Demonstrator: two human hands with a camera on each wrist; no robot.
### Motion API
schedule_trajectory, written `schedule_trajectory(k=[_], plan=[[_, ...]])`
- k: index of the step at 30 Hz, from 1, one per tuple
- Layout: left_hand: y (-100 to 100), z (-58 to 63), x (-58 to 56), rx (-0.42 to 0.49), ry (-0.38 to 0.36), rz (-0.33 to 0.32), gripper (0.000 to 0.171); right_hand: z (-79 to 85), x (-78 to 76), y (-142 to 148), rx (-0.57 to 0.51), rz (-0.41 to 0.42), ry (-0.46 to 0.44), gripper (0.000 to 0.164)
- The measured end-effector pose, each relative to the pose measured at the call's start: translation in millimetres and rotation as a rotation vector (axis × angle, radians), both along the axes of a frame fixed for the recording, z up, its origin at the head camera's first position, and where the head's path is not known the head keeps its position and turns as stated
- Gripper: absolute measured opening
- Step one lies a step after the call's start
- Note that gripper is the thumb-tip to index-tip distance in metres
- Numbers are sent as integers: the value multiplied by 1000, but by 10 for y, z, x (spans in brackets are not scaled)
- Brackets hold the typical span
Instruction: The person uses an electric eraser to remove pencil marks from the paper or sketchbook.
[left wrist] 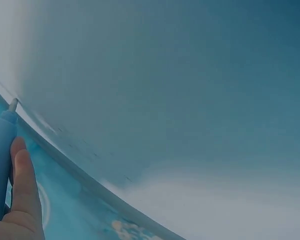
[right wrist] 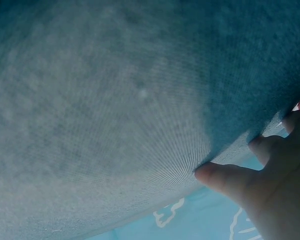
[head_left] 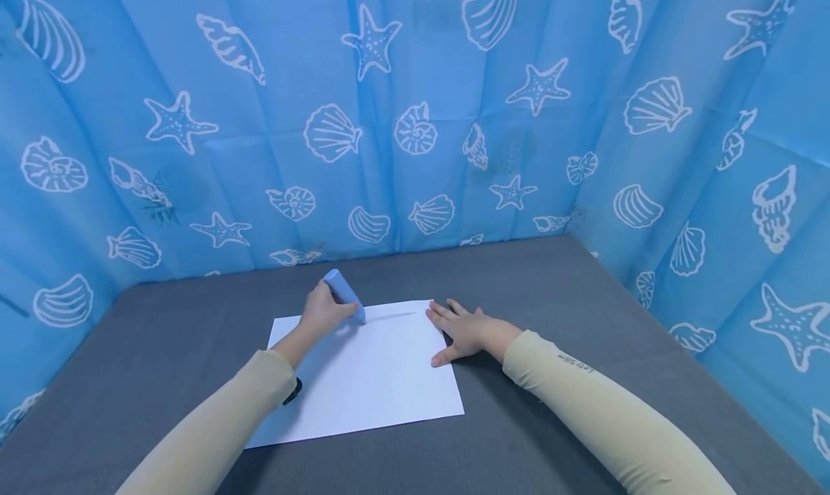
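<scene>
A white sheet of paper [head_left: 382, 380] lies on a dark grey cloth. My left hand [head_left: 322, 311] grips a thick light-blue pen [head_left: 342, 293] over the sheet's far part, its body leaning up and to the left. In the left wrist view, the narrow grey tip of the pen [left wrist: 2, 155] is at the paper, with fingers along the barrel. A thin faint line [head_left: 392, 315] runs on the sheet from near the tip toward the right. At the far right corner my right hand [head_left: 462, 333] rests with spread fingers, fingertips and thumb on the paper's edge.
The grey cloth-covered table [head_left: 558, 293] extends around the sheet on all sides. Behind and to the right hangs a blue curtain [head_left: 441, 63] with white shells and starfish, reaching the table's back edge. A small black item [head_left: 293, 392] shows under the left sleeve.
</scene>
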State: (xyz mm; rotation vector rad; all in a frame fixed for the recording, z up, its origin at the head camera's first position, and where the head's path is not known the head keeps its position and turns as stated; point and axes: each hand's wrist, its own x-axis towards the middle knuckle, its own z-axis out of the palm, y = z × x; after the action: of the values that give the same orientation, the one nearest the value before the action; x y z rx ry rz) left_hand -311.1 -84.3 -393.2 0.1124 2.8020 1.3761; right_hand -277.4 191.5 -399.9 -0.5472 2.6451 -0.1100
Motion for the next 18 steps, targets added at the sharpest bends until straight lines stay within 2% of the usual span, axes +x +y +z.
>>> schedule_trajectory(k=[4,7,14,18], plan=[[-110,18,11,-8,-16,35,60,-6,-15,-6,6,-1,2,105],[-165,18,8,-19,-13,34,60,5,-14,-7,1,-4,7,105],[-37,-2,-2,-4,-4,-1,59,14,8,13,-1,10,1,105],[-79,10,12,-5,-20,19,61,19,8,12,-4,10,2,105]])
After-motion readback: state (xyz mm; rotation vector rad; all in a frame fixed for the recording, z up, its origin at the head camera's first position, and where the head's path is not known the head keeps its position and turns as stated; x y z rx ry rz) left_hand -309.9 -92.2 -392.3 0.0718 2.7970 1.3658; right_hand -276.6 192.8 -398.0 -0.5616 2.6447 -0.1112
